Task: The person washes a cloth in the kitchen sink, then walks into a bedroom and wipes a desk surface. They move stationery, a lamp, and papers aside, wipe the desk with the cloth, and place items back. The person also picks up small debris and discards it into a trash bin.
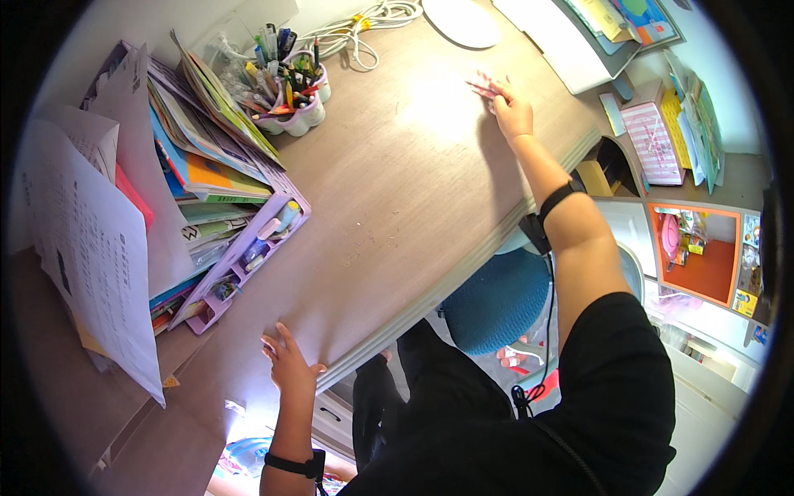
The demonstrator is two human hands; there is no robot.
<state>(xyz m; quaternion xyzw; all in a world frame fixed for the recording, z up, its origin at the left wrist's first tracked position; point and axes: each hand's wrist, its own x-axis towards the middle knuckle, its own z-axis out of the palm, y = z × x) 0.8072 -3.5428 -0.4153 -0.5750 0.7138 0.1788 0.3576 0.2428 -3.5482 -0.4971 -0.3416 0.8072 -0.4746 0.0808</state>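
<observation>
My right hand (505, 105) is over the far right part of the wooden desk (397, 186), its fingers closed on a small pink and white item (484, 87), perhaps a cloth or tissue; glare hides its exact kind. Near the front edge at the lower left, my left hand (294, 366) rests on the desk with its fingers apart and nothing in it. Small crumbs or shavings (360, 245) lie scattered on the wood between the two hands. A black band circles each of my arms.
A purple desk organizer (273, 192) with books and papers stands at left, beside a pen holder (298, 118) full of pencils. White cables (353, 37) and a white round base (465, 22) lie at the back. A blue stool (496, 304) stands by the front edge.
</observation>
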